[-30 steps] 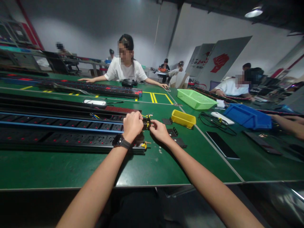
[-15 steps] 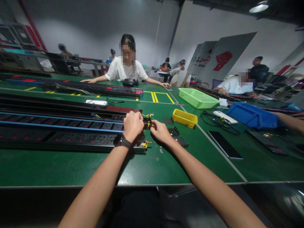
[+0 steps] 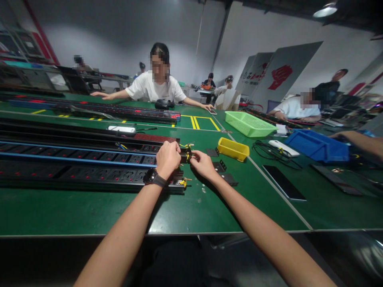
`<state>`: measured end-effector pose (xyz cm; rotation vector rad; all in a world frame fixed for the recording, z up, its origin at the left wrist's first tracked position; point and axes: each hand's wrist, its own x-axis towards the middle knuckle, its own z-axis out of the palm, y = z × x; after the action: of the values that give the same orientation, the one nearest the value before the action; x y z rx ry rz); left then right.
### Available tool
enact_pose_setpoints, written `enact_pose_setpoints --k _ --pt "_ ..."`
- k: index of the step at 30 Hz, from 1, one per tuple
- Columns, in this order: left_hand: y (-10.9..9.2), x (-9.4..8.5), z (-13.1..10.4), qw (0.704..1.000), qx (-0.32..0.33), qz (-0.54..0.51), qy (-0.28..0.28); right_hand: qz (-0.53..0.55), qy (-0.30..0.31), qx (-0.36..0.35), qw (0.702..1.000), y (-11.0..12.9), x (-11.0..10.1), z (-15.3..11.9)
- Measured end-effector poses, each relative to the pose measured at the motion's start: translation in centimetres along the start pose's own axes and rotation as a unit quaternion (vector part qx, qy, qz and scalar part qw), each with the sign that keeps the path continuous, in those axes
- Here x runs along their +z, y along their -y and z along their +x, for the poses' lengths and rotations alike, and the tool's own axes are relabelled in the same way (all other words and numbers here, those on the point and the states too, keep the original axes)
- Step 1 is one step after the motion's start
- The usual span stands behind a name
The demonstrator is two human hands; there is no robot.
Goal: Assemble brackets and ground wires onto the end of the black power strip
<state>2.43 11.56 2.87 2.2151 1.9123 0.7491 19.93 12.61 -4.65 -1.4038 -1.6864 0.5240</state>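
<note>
Long black power strips with sockets (image 3: 101, 173) and blue edging lie side by side on the green table. My left hand (image 3: 168, 159), with a dark watch on its wrist, is closed over the end of the middle strip. Facing it, my right hand (image 3: 203, 164) pinches a small black end piece (image 3: 188, 154) at that strip's right end; yellow wires show beside it. Another yellow-wired end (image 3: 182, 183) sticks out of the nearest strip. Flat black brackets (image 3: 229, 178) lie just right of my right hand.
A yellow bin (image 3: 233, 149), a green basket (image 3: 250, 124) and a blue bin (image 3: 317, 146) stand to the right, near a black cable and a dark phone (image 3: 283, 182). Across the table sits a person (image 3: 155, 85) in white, arms spread. Another person's hand reaches in at far right.
My hands have hardly moved. The person opposite has slid one hand outward to the left. At the far right another person's hand has moved over the blue bin's edge.
</note>
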Motion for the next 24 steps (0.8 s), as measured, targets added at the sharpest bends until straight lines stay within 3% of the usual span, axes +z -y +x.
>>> enact_pose_setpoints --k 24 --pt "-0.04 0.01 0.17 1.0 -0.013 -0.018 -0.005 0.055 -0.006 0.069 0.996 -0.01 0.14 0.18"
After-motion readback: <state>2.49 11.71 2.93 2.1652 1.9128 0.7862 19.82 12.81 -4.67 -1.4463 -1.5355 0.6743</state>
